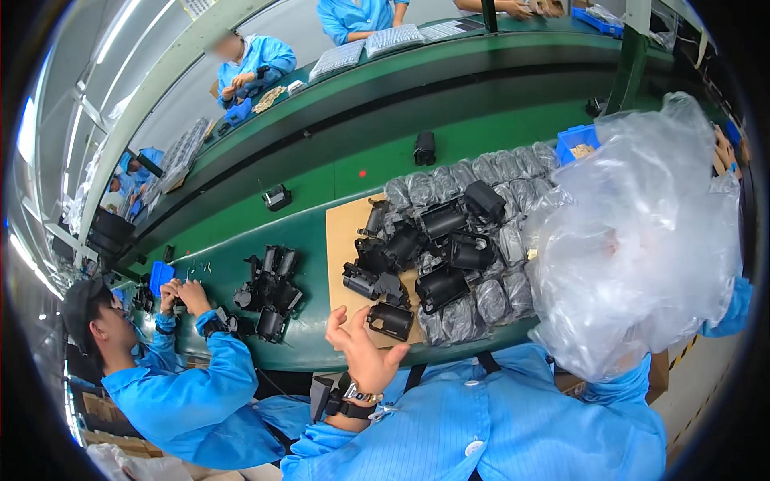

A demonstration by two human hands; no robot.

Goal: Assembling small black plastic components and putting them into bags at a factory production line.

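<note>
Brightly lit from ceiling strip lights (pixel 120 36) at upper left. Soft shadows, glare on plastic bag (pixel 642 232). Strong fisheye bending, black corners, slightly soft at rim.

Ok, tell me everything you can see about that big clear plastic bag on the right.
The clear plastic bag is large, thin and crumpled, glossy with creases, bunched into a billowing mass. It is held up on the person's right side above the edge of the green table, overlapping the rows of wrapped black parts. The right hand is hidden behind it; only the blue sleeve shows. The left hand is apart from it, open near a black housing.
</note>
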